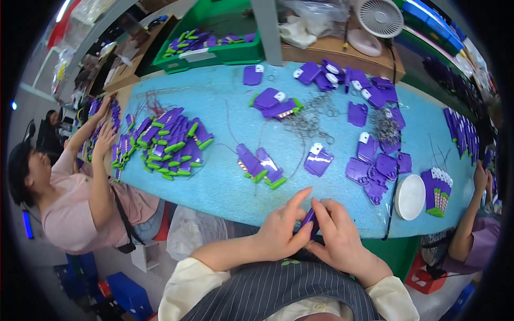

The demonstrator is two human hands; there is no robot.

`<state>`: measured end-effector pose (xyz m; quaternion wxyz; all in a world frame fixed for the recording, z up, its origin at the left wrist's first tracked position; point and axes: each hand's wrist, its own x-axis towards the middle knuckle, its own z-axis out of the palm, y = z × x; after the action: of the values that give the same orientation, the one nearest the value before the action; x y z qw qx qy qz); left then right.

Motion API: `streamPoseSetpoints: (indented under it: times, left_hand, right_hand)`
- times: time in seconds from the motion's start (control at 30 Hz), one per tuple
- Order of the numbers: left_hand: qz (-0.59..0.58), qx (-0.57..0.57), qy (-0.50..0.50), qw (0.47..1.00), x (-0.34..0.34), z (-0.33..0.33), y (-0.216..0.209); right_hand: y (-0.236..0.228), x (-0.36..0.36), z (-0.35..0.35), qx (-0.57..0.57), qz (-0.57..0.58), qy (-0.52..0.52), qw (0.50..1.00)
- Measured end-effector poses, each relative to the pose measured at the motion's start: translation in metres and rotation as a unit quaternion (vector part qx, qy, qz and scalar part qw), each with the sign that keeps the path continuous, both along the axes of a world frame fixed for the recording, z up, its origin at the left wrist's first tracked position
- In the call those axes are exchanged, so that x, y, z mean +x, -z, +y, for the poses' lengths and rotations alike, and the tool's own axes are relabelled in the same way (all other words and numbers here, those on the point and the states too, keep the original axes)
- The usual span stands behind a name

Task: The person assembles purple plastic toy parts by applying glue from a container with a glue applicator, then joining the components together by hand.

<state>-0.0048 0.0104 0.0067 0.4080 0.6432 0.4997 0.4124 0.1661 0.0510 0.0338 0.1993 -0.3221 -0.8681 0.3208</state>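
Close to the table's front edge, my left hand (279, 229) and my right hand (338, 234) come together around a purple plastic casing (309, 220). Fingers of both hands are closed on it and hide most of its shape. Just beyond them lies a flat purple casing with a white end (319, 159). To its left are two purple pieces with green ends (261, 165), with thin wires trailing from them. Loose purple half-shells (379, 168) are gathered right of my hands.
A heap of purple-and-green pieces (170, 142) covers the table's left. Tangled metal rings (308, 120) lie mid-table. A white round dish (410, 197) sits at right, near a black cord. Behind stand a green crate (214, 56) and a fan (379, 18). Co-workers sit on both sides.
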Motion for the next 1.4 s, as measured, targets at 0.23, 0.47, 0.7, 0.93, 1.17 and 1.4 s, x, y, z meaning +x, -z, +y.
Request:
streamPoseSetpoints:
  times: [0.23, 0.47, 0.7, 0.93, 1.17, 1.4]
  left_hand:
    - [-0.022, -0.128, 0.146, 0.981, -0.038, -0.015, 0.008]
    - [-0.022, -0.074, 0.149, 0.986, -0.051, -0.011, 0.017]
    - [0.076, -0.019, -0.15, 0.986, -0.114, 0.015, -0.002]
    - [0.271, 0.123, -0.211, 0.931, -0.183, 0.071, 0.045]
    - [-0.082, -0.014, -0.166, 0.983, -0.103, 0.016, 0.034]
    - [-0.362, -0.102, -0.149, 0.914, -0.061, -0.012, 0.001]
  right_hand:
    - [0.023, -0.022, -0.007, -0.028, 0.083, 0.065, 0.994]
    - [0.032, -0.034, -0.016, 0.012, 0.073, 0.081, 0.994]
    - [0.014, -0.029, 0.018, 0.062, -0.053, 0.155, 0.984]
    - [0.035, -0.098, 0.037, 0.258, -0.211, -0.027, 0.942]
    - [0.026, -0.031, 0.022, 0.132, -0.103, -0.045, 0.985]
    - [-0.003, 0.053, 0.006, -0.326, 0.464, 0.097, 0.818]
